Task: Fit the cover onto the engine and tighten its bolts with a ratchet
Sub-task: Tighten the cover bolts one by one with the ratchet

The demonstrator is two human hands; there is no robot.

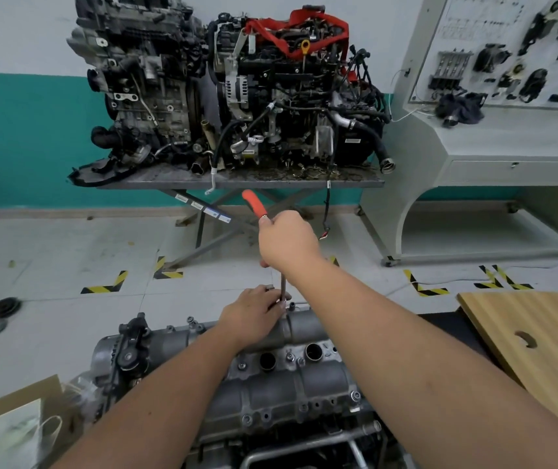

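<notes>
Cover [291,384] on engine | right hand [287,242] grips ratchet [254,203] upright, handle up

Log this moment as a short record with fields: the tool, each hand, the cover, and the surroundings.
tool: ratchet with an orange grip, its metal shaft running down to the far edge of the cover
right hand: right hand grips the ratchet handle
left hand: left hand holds the ratchet's lower end at the cover's far edge; the bolt itself is hidden
cover: grey metal cover sits on the engine, several bolts visible along its flanges
surroundings: two engines on a steel table ahead; wooden board at right
</notes>
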